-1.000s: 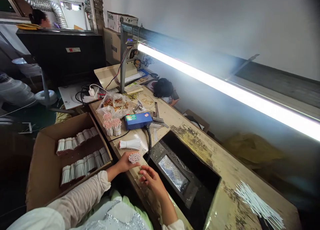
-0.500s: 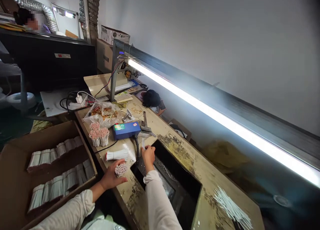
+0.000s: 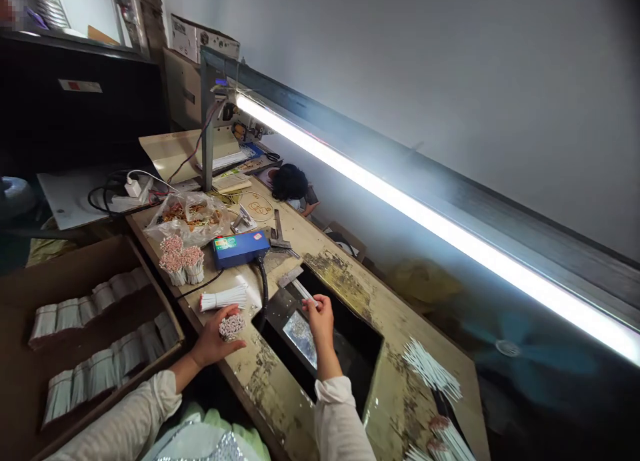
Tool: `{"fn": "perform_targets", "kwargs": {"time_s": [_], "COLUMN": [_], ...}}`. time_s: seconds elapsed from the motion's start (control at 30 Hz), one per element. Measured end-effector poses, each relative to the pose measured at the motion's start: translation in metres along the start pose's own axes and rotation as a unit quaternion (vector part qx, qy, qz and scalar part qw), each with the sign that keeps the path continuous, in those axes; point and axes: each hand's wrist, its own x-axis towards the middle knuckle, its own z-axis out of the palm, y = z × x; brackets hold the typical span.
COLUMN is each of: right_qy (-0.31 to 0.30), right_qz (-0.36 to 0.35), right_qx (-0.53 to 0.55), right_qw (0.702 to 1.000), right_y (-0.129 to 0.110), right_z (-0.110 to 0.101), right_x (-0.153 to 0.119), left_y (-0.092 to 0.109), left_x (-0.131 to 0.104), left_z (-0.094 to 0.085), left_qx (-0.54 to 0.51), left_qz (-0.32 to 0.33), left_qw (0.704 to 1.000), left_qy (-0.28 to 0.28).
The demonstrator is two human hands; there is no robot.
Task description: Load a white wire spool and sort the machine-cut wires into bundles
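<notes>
My left hand (image 3: 213,339) is curled round a bundle of thin white wires (image 3: 232,326), its round end facing up, near the bench's front edge. My right hand (image 3: 321,317) is over the sunken dark opening (image 3: 345,341) in the bench. Its fingers pinch the stem of a T-shaped metal tool (image 3: 302,289), which looks like a caliper; its crosspiece points away from me. Another white bundle (image 3: 223,298) lies on its side just beyond my left hand. Several upright bundles with reddish tips (image 3: 183,257) stand behind it, next to a blue box (image 3: 241,249).
A cardboard box (image 3: 163,346) at the left holds rows of bundles. Loose white wires (image 3: 433,367) lie at the bench's right. A lit tube lamp (image 3: 400,197) crosses above. Beyond are a plastic bag (image 3: 190,217), a metal square (image 3: 279,231) and another person's head (image 3: 290,182).
My right hand has drawn back with the metal tool, away from the metal square and over the opening. My left hand still holds its bundle. The view has shifted right and down.
</notes>
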Motion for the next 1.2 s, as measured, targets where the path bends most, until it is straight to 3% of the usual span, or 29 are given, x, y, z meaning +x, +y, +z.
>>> {"fn": "perform_targets", "kwargs": {"time_s": [0.1,0.2,0.47,0.87,1.0,1.2], "right_qy": [0.008,-0.016,-0.058,-0.097,-0.093,-0.074], "right_qz": [0.004,0.033,0.078,0.047,0.065,0.091], "right_qx": [-0.035,-0.066,-0.145,-0.293,-0.323,-0.360], "right_qw": [0.999,0.997,0.985,0.950,0.939,0.926], "right_y": [0.016,0.038,0.082,0.078,0.083,0.092], "right_z": [-0.052,-0.078,-0.058,-0.034,-0.043,-0.075], "right_x": [-0.017,-0.029,-0.016,0.005,0.002,-0.013], "left_y": [-0.001,-0.002,0.001,0.008,0.007,0.002], "left_x": [0.001,0.001,0.001,0.003,0.002,0.000], "left_z": [0.000,0.000,-0.002,-0.002,-0.001,-0.001], "left_qx": [0.004,0.004,0.000,0.012,0.013,0.012], "left_qz": [-0.001,0.000,-0.028,-0.017,-0.021,-0.014], "left_qw": [1.000,1.000,0.999,1.000,1.000,1.000], "left_qy": [-0.012,-0.016,-0.026,-0.020,-0.014,-0.014]}}
